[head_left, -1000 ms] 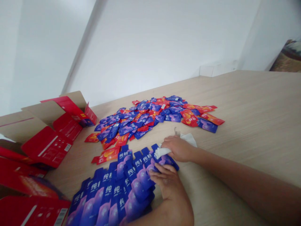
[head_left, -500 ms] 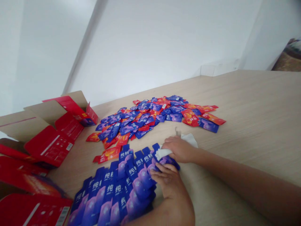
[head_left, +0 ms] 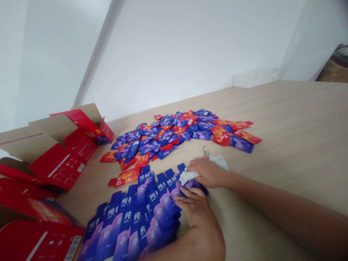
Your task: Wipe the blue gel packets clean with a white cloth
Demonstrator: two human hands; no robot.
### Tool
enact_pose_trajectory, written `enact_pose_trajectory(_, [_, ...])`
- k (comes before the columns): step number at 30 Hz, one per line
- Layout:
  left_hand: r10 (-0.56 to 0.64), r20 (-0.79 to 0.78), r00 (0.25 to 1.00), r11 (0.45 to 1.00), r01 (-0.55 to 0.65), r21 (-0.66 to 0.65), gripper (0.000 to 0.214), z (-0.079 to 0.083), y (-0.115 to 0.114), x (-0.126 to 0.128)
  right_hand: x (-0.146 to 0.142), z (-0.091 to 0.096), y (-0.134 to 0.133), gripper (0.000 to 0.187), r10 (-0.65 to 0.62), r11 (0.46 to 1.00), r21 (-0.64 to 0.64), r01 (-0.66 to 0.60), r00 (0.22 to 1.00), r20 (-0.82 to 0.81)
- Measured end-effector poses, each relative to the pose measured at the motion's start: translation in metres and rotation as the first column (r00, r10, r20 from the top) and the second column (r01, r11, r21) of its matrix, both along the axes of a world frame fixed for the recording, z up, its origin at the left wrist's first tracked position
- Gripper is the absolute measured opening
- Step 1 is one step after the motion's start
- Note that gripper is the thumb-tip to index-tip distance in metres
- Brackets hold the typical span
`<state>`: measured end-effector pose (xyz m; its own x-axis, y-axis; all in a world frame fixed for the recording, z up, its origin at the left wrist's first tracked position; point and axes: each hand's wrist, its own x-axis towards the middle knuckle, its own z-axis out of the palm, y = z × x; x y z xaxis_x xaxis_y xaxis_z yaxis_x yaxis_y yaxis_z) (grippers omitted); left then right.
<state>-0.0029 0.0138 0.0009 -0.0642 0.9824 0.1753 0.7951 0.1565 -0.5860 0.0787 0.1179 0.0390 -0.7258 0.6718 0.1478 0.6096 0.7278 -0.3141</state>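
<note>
My right hand [head_left: 208, 173] is closed around a crumpled white cloth [head_left: 219, 160]. One end of the cloth rests against the top purple sachet at the right end of an overlapping spread of purple-blue sachets [head_left: 130, 221]. Just below it, my left hand [head_left: 193, 207] lies with its fingers stretched out and apart on that same sachet. The spread fans out across the tabletop to the left, printed fronts facing up. Part of the sachet beneath my hands is hidden.
A loose heap of mixed red-orange and purple sachets [head_left: 163, 136] lies farther back. Open red cartons [head_left: 58, 166] with raised flaps stand along the left side. A white wall [head_left: 185, 47] rises behind the wooden table [head_left: 285, 145], with a white box [head_left: 241, 80] against it.
</note>
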Motion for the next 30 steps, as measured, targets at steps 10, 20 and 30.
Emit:
enact_pose_trajectory(10, [0.005, -0.005, 1.0, 1.0, -0.005, 0.008, 0.04, -0.006, 0.002, 0.0, -0.004, 0.011, -0.011, 0.019, 0.072, 0.997, 0.007, -0.072, 0.996, -0.043])
enact_pose_trajectory(20, [-0.006, -0.115, 0.993, 1.0, 0.009, 0.028, 0.039, -0.001, -0.002, 0.0, 0.006, 0.004, 0.005, 0.026, -0.108, 0.993, 0.059, 0.107, 0.994, 0.017])
enact_pose_trajectory(30, [0.002, -0.077, 0.997, 1.0, -0.003, -0.008, 0.041, -0.001, 0.0, 0.001, 0.006, -0.001, 0.006, 0.025, 0.001, 0.999, 0.035, -0.001, 1.0, -0.001])
